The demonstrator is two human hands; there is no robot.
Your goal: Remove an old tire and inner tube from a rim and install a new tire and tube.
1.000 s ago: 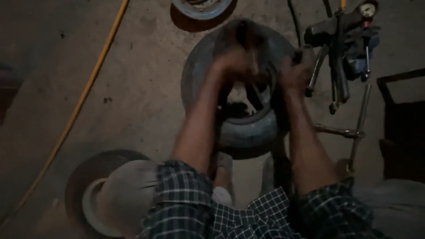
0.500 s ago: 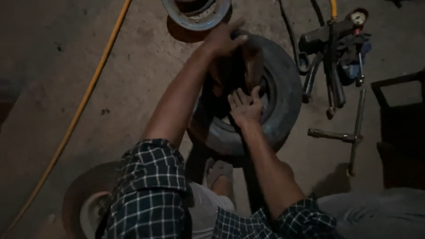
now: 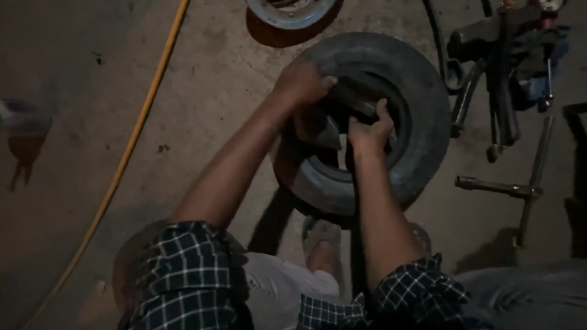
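Both arms are reaching forward and down over a small black tire (image 3: pixel 422 116) lying on the floor (image 3: pixel 202 122). The left hand (image 3: pixel 304 82) is curling over the tire's upper inner edge, holding it. The right hand (image 3: pixel 370 131) is gripping the dark rubber (image 3: pixel 361 107) inside the tire's middle hole, fingers closed.

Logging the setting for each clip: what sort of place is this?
Probably a tyre repair workshop, dimly lit. Both hands, left hand and right hand, work at a small tyre on a bare concrete floor, beside a cross wheel wrench and a yellow hose.
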